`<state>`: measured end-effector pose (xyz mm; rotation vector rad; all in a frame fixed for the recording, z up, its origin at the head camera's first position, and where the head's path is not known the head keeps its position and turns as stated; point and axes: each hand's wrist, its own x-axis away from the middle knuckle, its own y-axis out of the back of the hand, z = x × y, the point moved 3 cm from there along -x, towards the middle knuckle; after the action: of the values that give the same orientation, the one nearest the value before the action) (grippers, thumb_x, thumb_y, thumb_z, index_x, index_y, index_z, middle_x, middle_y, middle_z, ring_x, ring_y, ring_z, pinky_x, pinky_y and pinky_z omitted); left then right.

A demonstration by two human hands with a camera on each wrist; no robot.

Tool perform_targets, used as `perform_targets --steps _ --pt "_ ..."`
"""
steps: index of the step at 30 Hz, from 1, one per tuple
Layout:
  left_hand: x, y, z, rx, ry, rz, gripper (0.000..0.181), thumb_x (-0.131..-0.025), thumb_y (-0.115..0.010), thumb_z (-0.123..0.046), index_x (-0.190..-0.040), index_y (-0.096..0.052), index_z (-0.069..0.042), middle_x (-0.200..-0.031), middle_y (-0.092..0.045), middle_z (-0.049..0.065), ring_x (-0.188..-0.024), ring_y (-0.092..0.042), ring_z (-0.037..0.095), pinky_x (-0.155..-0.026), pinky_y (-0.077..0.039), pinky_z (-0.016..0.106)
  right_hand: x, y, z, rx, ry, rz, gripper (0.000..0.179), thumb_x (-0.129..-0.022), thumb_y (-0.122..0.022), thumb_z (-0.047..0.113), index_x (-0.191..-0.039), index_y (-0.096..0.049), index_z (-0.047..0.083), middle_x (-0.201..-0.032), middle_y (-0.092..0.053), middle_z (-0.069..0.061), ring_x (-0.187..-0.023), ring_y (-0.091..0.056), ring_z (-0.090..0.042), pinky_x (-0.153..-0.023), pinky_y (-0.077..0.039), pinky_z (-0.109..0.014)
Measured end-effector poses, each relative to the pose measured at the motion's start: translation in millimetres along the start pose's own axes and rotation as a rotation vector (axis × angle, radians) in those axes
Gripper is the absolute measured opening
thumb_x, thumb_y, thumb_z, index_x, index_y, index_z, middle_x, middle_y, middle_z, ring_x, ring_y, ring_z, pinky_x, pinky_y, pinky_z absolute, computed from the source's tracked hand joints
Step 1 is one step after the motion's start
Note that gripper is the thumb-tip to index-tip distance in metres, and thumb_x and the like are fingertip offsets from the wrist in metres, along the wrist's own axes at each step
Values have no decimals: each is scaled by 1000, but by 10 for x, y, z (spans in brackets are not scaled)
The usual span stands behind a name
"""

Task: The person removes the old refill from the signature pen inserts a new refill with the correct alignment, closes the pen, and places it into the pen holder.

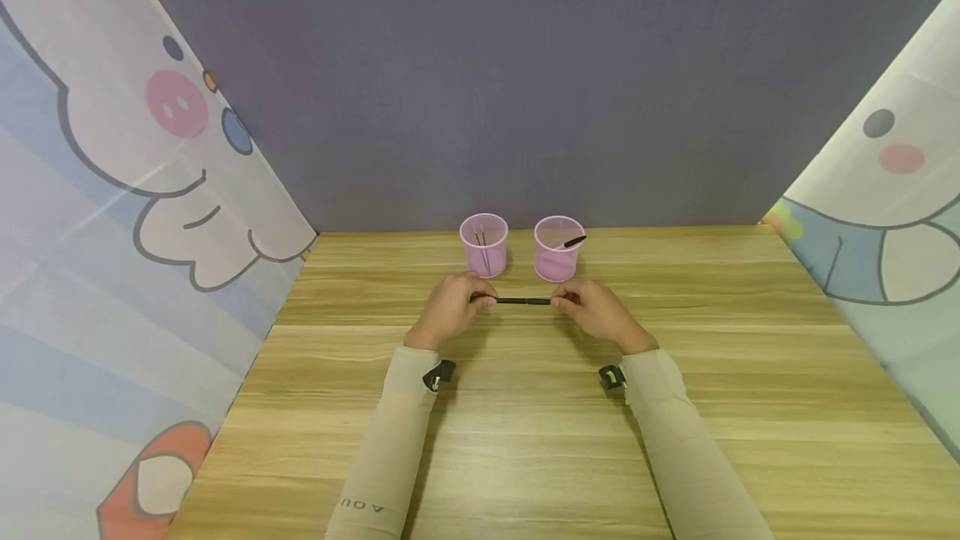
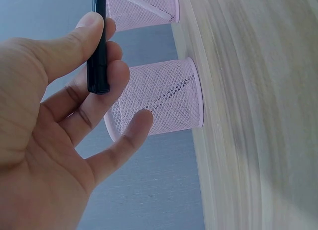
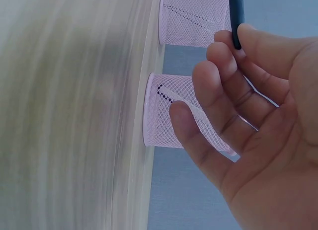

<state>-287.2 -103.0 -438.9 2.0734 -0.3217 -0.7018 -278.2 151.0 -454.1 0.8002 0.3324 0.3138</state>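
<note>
A black pen lies level between both hands, just in front of two pink mesh cups. My left hand pinches one end of it between thumb and fingers; in the left wrist view the blunt end of the pen shows past the thumb. The other, tapering end of the pen is pinched by my right hand. Two thin dark sticks lean inside the left cup. From the right cup, a black-ended pen sticks out over the rim.
The cups stand side by side near the back edge of a wood-grain table. Behind them rises a dark grey panel. Cartoon-printed cloth hangs at the left and right.
</note>
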Motion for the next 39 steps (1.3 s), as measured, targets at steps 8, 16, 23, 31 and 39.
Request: perform_targets --steps 8,16,23,31,39 --pt "-3 -6 -2 -3 -4 2 6 -87 -79 -17 -89 -80 -12 -87 -74 0 -80 -67 12 -75 -56 33 3 4 0 -4 -8 -7 8 -98 -69 14 -96 -74 8 -86 -70 -1 -79 -58 -14 -76 -49 -33" --pt "-2 -5 -3 -2 1 5 5 -86 -80 -16 -89 -80 -12 -87 -74 0 -81 -67 13 -76 -57 34 -1 4 18 0 -19 -9 6 -97 -70 14 -95 -73 9 -85 -69 -1 -78 -57 -13 -75 -48 -32" --pt "-3 -11 1 -1 6 10 4 -87 -80 -15 -89 -80 -11 -86 -74 0 -78 -65 12 -74 -55 33 7 11 33 -6 -26 -9 4 -96 -71 13 -95 -72 10 -85 -69 -1 -77 -57 -13 -73 -49 -30" --pt "-6 -24 16 -4 10 10 5 -87 -80 -16 -89 -80 -12 -86 -74 -1 -77 -64 10 -72 -54 31 6 13 48 -18 -32 -11 4 -96 -71 12 -96 -72 8 -86 -70 -3 -77 -58 -13 -72 -50 -29" --pt "-5 -22 20 5 7 13 4 -86 -80 -14 -89 -80 -11 -87 -75 1 -81 -67 13 -77 -57 35 8 17 70 -28 -20 -20 7 -96 -71 13 -96 -71 6 -86 -70 -4 -77 -59 -13 -72 -50 -28"
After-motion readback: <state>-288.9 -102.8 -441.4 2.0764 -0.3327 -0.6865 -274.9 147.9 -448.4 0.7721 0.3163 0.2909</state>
